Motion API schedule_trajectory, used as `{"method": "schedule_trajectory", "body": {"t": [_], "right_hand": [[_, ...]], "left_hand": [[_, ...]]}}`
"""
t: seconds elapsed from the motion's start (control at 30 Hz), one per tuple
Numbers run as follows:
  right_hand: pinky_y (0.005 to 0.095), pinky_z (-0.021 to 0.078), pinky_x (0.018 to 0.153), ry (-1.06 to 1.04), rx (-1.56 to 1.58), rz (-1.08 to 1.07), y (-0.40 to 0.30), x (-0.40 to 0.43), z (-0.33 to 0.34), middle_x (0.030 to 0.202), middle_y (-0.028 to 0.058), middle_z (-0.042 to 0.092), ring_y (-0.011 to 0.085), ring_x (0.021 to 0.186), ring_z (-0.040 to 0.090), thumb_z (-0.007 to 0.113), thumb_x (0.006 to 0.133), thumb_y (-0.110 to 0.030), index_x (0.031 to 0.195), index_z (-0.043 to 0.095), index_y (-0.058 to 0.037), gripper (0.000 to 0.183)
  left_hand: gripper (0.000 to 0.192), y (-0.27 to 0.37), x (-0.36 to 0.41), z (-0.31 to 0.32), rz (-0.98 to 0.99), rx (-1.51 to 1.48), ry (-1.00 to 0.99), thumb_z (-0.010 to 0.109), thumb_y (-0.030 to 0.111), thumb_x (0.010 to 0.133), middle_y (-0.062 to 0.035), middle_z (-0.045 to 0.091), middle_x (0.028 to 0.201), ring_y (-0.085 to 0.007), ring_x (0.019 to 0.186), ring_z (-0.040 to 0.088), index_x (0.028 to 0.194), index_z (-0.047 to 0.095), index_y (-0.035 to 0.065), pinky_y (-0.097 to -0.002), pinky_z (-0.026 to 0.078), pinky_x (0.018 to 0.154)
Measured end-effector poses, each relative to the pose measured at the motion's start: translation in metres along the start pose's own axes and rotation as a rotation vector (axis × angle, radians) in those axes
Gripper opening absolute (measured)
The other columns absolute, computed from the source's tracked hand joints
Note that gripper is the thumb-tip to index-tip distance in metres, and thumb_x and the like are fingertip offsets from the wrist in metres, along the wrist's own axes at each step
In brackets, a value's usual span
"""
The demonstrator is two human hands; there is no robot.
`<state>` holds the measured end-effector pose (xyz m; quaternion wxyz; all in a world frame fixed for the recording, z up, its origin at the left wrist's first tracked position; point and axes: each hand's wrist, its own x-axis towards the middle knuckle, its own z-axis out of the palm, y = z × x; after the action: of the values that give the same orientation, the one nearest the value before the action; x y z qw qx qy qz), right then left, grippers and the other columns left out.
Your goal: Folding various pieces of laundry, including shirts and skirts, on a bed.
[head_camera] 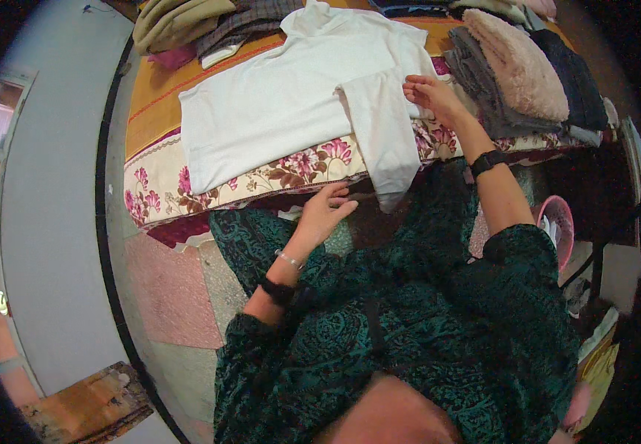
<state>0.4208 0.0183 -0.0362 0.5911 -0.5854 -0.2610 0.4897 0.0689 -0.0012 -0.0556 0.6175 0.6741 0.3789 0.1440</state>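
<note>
A white high-necked shirt lies on its side across a bed with a floral-bordered cover. Its collar points away from me, and one sleeve is laid over the body, with its cuff hanging past the bed's near edge. My right hand is beside the top of that sleeve, fingers slightly bent, holding no cloth that I can see. Just off the bed's edge, left of the hanging cuff, is my left hand, its thumb and fingers apart and nothing between them.
Folded dark grey clothes and a pink fleecy garment are stacked at the right. Beige folded cloth and a plaid garment lie at the far left. A pink bin stands on the floor at the right.
</note>
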Motion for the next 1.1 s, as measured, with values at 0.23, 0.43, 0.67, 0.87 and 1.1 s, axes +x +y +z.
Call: {"method": "schedule_trajectory", "body": {"t": [0.23,0.43,0.67,0.87,1.1], "right_hand": [[0.026,0.0513,0.077,-0.023,-0.049,-0.062,0.012,0.008,-0.004,0.102,0.0129,0.06,0.017,0.086,0.061,0.049,0.09,-0.005,0.114,0.049,0.0086,0.028],[0.0254,0.0512,0.075,0.011,-0.03,-0.083,0.015,0.008,0.0,0.099,0.0123,0.061,0.0163,0.084,0.061,0.051,0.089,-0.003,0.11,0.052,0.0081,0.024],[0.0258,0.0475,0.085,-0.019,-0.193,-0.071,0.016,0.014,-0.003,0.104,0.0077,0.059,0.0129,0.091,0.058,0.052,0.091,-0.011,0.116,0.051,0.0039,0.03],[0.025,0.0486,0.076,0.024,-0.216,-0.146,0.024,0.016,-0.006,0.094,0.0078,0.064,0.0134,0.082,0.06,0.055,0.086,-0.008,0.107,0.058,0.0034,0.024],[0.0283,0.0478,0.08,0.026,-0.46,-0.276,0.028,0.014,0.001,0.097,0.0081,0.065,0.016,0.086,0.061,0.061,0.081,-0.013,0.107,0.06,0.0011,0.03]], "left_hand": [[0.077,-0.017,0.043,0.034,-0.154,0.061,-0.151,0.075,0.033,0.072,-0.0223,0.054,0.12,-0.0281,0.109,0.054,0.125,0.04,-0.0108,-0.034,0.043,0.092],[0.056,-0.014,0.041,0.044,-0.072,0.153,-0.341,0.07,0.028,0.076,-0.0146,0.06,0.112,-0.0204,0.102,0.056,0.119,0.052,-0.0035,-0.0313,0.044,0.088],[0.031,0.055,-0.007,-0.032,-0.1,-0.473,-0.262,0.048,0.008,0.087,-0.0086,0.06,0.108,-0.0152,0.098,0.056,0.115,0.053,-0.004,-0.0304,0.044,0.089],[0.047,0.054,-0.035,-0.101,-0.103,-1.088,-0.152,0.049,0.019,0.089,-0.0143,0.054,0.123,-0.0228,0.11,0.054,0.128,0.041,-0.0045,-0.0357,0.041,0.097],[0.059,-0.005,-0.087,-0.105,-0.312,-0.456,-0.274,0.071,0.011,0.073,-0.0071,0.056,0.119,-0.0154,0.107,0.054,0.124,0.047,-0.0026,-0.0301,0.042,0.093]]}}
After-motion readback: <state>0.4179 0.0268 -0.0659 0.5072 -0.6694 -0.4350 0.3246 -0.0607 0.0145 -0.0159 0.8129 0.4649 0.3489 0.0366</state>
